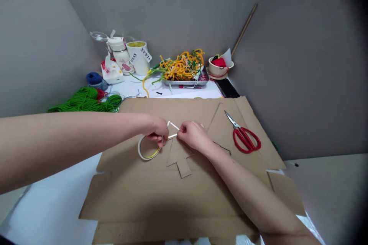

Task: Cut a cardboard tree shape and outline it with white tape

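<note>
My left hand (157, 131) is closed on a roll of double-sided tape (139, 151), its white ring hanging below the fingers. A thin strip of white tape (172, 136) stretches from near that hand to my right hand (190, 133). The right fingers are pinched at the strip's end. Beneath both hands lies a tree-shaped cardboard cutout (179, 157) with a short trunk toward me. White tape (174, 126) also runs along the edges of its pointed top. The right hand hides part of the cutout.
A large flattened cardboard sheet (138, 199) covers the table. Red-handled scissors (244, 138) rest to the right. Behind are green yarn (83, 101), a white bottle (122, 55), a tray (186, 83) of orange pipe-cleaner-like strands, a bowl (218, 71) and a black phone (227, 88).
</note>
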The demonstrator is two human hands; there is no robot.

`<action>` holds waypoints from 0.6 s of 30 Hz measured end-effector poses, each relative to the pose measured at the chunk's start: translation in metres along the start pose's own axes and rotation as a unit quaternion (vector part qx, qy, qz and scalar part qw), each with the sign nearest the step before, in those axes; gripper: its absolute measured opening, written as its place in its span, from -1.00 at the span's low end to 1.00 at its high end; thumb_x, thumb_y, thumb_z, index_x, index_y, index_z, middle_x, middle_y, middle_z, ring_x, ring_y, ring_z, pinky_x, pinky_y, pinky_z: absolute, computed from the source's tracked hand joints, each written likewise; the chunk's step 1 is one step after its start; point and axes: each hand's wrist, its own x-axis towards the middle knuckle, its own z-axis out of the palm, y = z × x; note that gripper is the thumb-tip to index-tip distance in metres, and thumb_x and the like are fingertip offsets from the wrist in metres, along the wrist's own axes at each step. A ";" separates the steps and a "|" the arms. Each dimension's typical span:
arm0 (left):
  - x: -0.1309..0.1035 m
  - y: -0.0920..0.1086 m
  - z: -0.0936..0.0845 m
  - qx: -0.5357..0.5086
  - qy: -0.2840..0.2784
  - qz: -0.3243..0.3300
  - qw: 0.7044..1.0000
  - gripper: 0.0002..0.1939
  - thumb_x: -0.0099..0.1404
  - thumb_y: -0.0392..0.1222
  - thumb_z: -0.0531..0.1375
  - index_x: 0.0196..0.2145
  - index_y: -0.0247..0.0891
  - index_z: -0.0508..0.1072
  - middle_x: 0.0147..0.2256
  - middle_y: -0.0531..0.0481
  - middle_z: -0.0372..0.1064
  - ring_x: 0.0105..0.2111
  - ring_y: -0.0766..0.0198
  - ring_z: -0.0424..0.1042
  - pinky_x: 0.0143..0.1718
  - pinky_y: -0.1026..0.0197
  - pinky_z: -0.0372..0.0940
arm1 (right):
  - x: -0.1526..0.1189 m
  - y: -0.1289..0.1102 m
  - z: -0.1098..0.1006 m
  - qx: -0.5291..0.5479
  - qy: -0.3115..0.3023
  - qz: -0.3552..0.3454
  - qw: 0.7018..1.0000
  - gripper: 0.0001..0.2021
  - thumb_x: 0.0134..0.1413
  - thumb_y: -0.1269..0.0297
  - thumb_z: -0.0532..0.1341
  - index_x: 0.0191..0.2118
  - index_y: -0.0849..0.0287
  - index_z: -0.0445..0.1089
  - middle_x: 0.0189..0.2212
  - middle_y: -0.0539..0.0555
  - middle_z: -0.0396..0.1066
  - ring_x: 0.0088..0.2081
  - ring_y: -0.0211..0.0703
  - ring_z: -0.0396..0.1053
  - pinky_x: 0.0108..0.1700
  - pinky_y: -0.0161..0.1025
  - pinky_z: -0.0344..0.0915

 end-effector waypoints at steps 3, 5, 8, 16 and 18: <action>-0.003 0.002 0.001 0.000 0.002 -0.003 1.000 -0.83 -0.12 -0.31 0.28 -0.77 -0.31 0.40 -0.71 -0.12 0.32 -0.76 0.47 0.01 -0.78 0.41 -0.10 | 0.001 0.000 0.000 -0.004 -0.006 0.000 1.000 -0.92 -0.06 0.33 0.17 -0.48 0.13 0.41 -0.50 0.04 0.46 -0.39 -0.16 0.34 -0.32 -0.26 0.05; -0.003 0.002 0.001 -0.002 0.003 -0.004 1.000 -0.83 -0.12 -0.31 0.28 -0.77 -0.31 0.40 -0.71 -0.11 0.32 -0.76 0.47 0.01 -0.78 0.41 -0.10 | 0.002 0.000 0.000 -0.007 -0.010 0.001 1.000 -0.92 -0.07 0.33 0.16 -0.48 0.13 0.40 -0.50 0.04 0.45 -0.40 -0.16 0.34 -0.32 -0.26 0.04; -0.003 0.002 0.001 -0.001 0.003 -0.009 1.000 -0.82 -0.11 -0.30 0.29 -0.77 -0.31 0.40 -0.71 -0.11 0.31 -0.76 0.47 0.02 -0.79 0.41 -0.09 | 0.006 -0.001 -0.003 -0.012 -0.020 0.004 1.000 -0.93 -0.10 0.33 0.17 -0.50 0.12 0.40 -0.51 0.04 0.45 -0.40 -0.15 0.34 -0.33 -0.25 0.04; -0.004 0.005 0.001 0.009 0.004 -0.030 0.999 -0.80 0.00 -0.36 0.23 -0.74 -0.35 0.42 -0.72 -0.08 0.30 -0.78 0.50 0.03 -0.80 0.45 -0.06 | 0.014 -0.002 -0.012 -0.013 -0.050 0.018 0.999 -0.94 -0.19 0.30 0.24 -0.55 0.15 0.39 -0.58 0.03 0.42 -0.46 -0.17 0.33 -0.39 -0.28 0.06; -0.006 0.007 0.001 0.016 0.006 -0.042 0.999 -0.80 0.00 -0.40 0.21 -0.73 -0.36 0.42 -0.73 -0.06 0.30 -0.79 0.51 0.04 -0.78 0.46 -0.05 | 0.015 0.003 -0.014 -0.007 -0.047 0.020 0.999 -0.95 -0.19 0.31 0.24 -0.53 0.16 0.39 -0.56 0.02 0.43 -0.46 -0.19 0.32 -0.40 -0.30 0.06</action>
